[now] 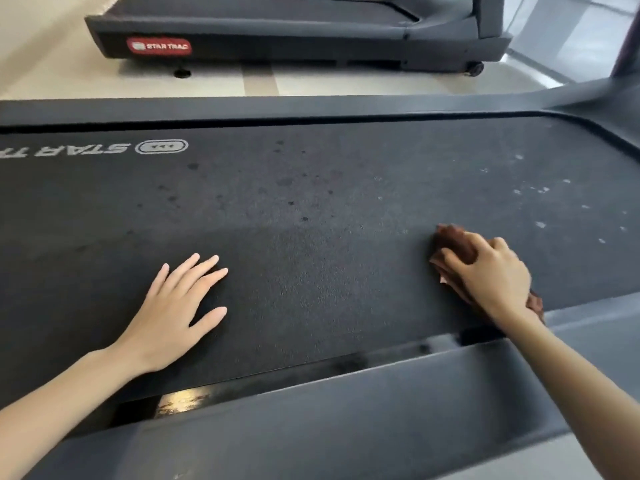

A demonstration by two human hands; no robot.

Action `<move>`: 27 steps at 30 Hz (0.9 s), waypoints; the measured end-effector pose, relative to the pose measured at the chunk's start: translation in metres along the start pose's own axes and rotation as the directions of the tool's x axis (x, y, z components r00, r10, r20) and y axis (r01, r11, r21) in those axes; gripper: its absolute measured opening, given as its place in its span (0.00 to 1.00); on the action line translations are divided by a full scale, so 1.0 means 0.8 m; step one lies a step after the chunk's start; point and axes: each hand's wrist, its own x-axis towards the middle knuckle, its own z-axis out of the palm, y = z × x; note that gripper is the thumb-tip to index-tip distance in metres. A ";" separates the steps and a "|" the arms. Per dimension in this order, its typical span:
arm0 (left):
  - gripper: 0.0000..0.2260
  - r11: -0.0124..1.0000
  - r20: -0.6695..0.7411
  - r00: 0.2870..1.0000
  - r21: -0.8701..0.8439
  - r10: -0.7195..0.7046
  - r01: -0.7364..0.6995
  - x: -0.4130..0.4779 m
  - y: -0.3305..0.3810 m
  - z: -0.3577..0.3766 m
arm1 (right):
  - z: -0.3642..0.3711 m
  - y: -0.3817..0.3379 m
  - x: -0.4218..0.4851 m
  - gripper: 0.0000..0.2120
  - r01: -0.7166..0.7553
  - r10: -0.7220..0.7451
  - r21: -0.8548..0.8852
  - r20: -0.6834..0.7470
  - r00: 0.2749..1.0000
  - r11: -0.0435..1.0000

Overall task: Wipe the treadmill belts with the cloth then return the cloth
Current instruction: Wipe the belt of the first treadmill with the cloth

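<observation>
The brown cloth (pixel 453 242) lies bunched on the dark treadmill belt (pixel 311 209), pinned there by the person's right grip (pixel 491 275). That grip is closed over the cloth, fingers curled across its top. One crumpled end of the cloth pokes out past the fingertips, and another bit shows at the wrist side, close to the belt's near edge.

Well to the left of the right grip, the left grip (pixel 173 306) rests palm down on the same belt. Its fingers are straight and fanned, and it holds nothing.

Beyond the right grip and off to its right, pale flecks (pixel 540 225) dot the belt. Between the two grips and farther across the belt sits a scatter of dark spots (pixel 284 181). Beyond the left grip, towards the far edge, a white logo (pixel 161 147) is printed on the belt, its lettering running out of view.

On the wrist side of both grips runs the grey near side rail (pixel 346 410), and both forearms cross over it. A narrow gap separates the rail from the belt, and a shiny patch shows in this gap just beside the left forearm.

Past the fingertips of both grips, across the belt, lies the far side rail (pixel 242 107). Beyond it is a strip of pale floor (pixel 52 71), then a second treadmill (pixel 277 32). It carries a red badge (pixel 159 46) on its end and a small wheel (pixel 476 69) underneath.
</observation>
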 end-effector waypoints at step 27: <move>0.29 0.968 0.061 0.972 0.092 0.229 -0.234 0.077 0.068 0.026 | -0.008 0.044 0.041 0.27 -0.428 0.432 -0.118 0.007 0.902 0.896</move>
